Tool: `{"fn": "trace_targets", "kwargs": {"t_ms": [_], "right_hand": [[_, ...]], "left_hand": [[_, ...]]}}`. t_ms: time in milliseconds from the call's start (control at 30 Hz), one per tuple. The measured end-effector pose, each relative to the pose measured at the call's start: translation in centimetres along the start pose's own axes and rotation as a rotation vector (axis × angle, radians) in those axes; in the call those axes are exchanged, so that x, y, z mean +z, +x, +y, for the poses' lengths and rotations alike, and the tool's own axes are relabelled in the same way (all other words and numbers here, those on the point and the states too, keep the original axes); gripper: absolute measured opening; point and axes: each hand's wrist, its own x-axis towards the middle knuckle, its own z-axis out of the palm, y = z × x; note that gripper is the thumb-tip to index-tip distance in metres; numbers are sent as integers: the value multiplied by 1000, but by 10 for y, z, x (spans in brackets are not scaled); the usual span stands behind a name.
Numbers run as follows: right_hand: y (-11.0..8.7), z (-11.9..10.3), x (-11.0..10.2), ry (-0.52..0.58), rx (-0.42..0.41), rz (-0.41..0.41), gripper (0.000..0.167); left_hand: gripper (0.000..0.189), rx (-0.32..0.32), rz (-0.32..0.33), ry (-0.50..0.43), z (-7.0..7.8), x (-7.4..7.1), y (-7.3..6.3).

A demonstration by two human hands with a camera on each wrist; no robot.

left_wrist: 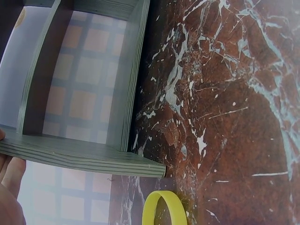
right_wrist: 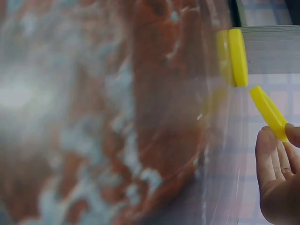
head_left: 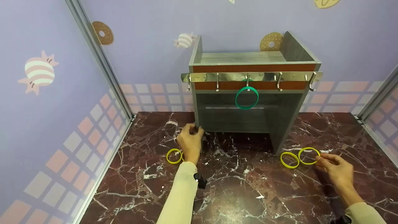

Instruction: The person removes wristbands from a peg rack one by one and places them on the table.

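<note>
In the head view, a small grey wooden shelf (head_left: 292, 121) stands on the marbled table. My left hand (head_left: 190, 141) holds the lower front edge of its left side panel (left_wrist: 84, 157), with thumb and fingers on either side. Beside the left wrist lies a yellow ring (head_left: 174, 156). My right hand (head_left: 339, 169) pinches the near side of another yellow ring (head_left: 307, 147) between thumb and fingers, tilted up. Just left of that one is one more yellow ring (head_left: 289, 160) on the table. A green ring (head_left: 246, 109) hangs from the shelf's middle hook.
Across the shelf's front runs a metal rail (head_left: 227, 77) with several hooks (head_left: 279, 82) sticking out. Patterned walls (head_left: 149, 56) enclose the table (head_left: 217, 199) at the back and on both sides.
</note>
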Motion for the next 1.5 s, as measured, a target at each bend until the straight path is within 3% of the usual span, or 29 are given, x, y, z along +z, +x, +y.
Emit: {"fn": "trace_targets", "kwargs": {"t_ms": [200, 467, 600, 667, 800, 900, 1500], "right_hand": [[1, 4, -1, -189, 6, -18, 15], [-1, 6, -4, -552, -53, -39, 39], [-4, 4, -3, -786, -193, 4, 33], [-7, 1, 1, -846, -295, 18, 28], [-13, -10, 19, -823, -467, 12, 23], [-17, -20, 34, -767, -523, -12, 24], [-37, -93, 122, -365, -493, -213, 27]], "left_hand": [[13, 9, 2, 2, 0, 0, 0], [13, 24, 8, 3, -2, 0, 0], [13, 21, 8, -5, -2, 0, 0], [13, 19, 9, -5, -2, 0, 0], [13, 26, 13, 2, -2, 0, 0], [12, 25, 10, -7, -3, 0, 0], [12, 7, 6, -23, -2, 0, -2]]}}
